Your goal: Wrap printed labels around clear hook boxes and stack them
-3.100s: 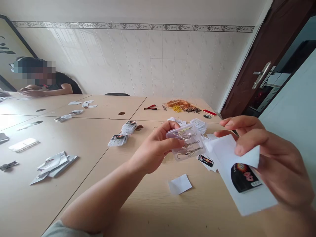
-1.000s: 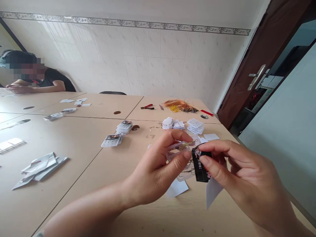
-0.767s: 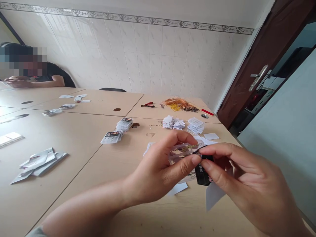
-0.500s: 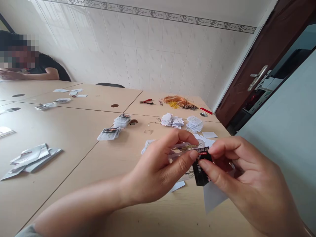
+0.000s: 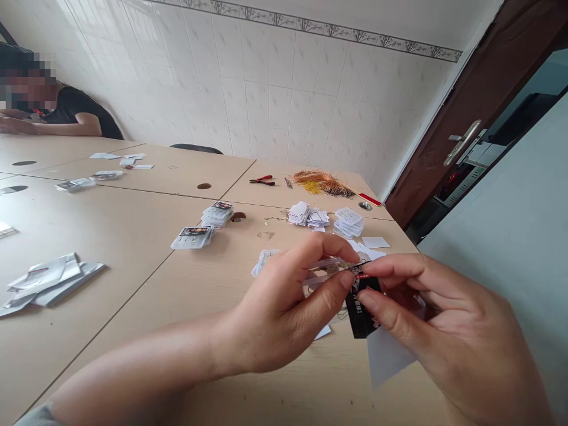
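Observation:
My left hand (image 5: pixel 284 313) is closed on a clear plastic box (image 5: pixel 322 271) with what look like fish hooks inside. Its thumb and index finger also meet the upper edge of a black printed card (image 5: pixel 362 313). My right hand (image 5: pixel 448 325) pinches that card's right side between thumb and index finger, over the box. A white paper piece (image 5: pixel 390 355) hangs under the right fingers, partly hidden by them. On the table beyond my left hand lies another clear box (image 5: pixel 265 260) holding small metal parts.
Stacked clear boxes (image 5: pixel 193 238) with black labels stand left of centre. White cards (image 5: pixel 299 213) and more boxes (image 5: pixel 349 222) lie ahead, with red-handled pliers (image 5: pixel 264 180) and an orange thread bundle (image 5: pixel 322 182) behind. Silvery bags (image 5: pixel 55 281) are at left. A person (image 5: pixel 84 115) sits far left.
The black card has tilted and shifted slightly along the box, its top edge now under my left fingertips. The view has turned a little; both hands keep their hold.

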`<state>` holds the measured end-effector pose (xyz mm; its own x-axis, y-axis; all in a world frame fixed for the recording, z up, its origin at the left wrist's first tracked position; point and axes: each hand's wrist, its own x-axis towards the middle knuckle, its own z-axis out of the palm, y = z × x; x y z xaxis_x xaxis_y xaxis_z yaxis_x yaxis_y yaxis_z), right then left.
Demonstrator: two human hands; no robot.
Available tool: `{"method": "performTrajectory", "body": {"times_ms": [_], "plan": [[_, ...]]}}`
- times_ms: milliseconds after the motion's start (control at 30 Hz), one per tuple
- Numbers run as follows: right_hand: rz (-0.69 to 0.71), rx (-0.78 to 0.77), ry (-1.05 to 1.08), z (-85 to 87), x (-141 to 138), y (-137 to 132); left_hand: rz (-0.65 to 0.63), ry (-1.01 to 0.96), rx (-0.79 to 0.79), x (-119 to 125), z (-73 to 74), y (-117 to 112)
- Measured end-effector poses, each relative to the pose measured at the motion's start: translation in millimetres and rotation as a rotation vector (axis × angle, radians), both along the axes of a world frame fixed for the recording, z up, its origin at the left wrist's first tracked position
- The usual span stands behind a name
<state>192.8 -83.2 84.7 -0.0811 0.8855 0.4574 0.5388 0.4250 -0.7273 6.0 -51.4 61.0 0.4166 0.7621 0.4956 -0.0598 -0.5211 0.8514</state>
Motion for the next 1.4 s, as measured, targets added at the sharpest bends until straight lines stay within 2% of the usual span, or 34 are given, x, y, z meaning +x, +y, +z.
{"method": "performTrajectory", "body": {"times_ms": [333, 733, 900, 1400], "plan": [[-0.021, 0.039, 0.002, -1.4, -1.1, -3.8, 0.05, 0.038, 0.125, 0.2, -0.9, 0.5], [-0.027, 0.094, -0.038, -0.9, -2.7, -5.1, 0.053, 0.041, 0.128, -0.4, -1.2, -0.4], [-0.016, 0.173, -0.054, -3.4, -2.7, -4.6, 0.056, 0.031, 0.118, -1.0, -1.2, -1.5], [-0.011, 0.147, -0.146, 0.1, -1.3, -12.4, 0.06, 0.053, 0.178, -0.7, 1.2, -3.2]]}}
